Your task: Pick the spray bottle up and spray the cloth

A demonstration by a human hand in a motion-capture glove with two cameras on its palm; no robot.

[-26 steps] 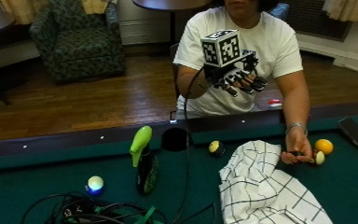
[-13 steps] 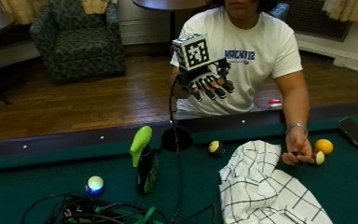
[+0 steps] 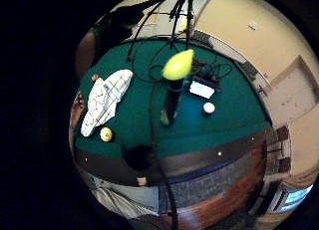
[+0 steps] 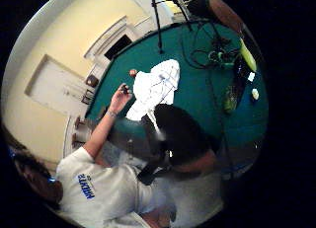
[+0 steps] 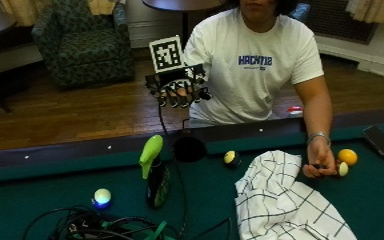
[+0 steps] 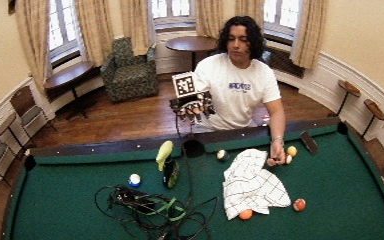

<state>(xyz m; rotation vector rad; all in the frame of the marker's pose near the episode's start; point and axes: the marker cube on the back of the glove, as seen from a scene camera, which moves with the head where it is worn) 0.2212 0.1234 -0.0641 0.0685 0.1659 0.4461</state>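
While the black-gloved right hand (image 5: 178,91) hung above the rail of the green felt pool table (image 5: 39,200), its fingers pointed down, relaxed and holding nothing. Below it, the dark spray bottle with a lime-green trigger head (image 5: 153,171) stood upright on the felt near the side pocket (image 5: 190,148). Beyond the pocket lay the crumpled white checked cloth (image 5: 282,200), the bare hand (image 5: 318,162) resting beside it.
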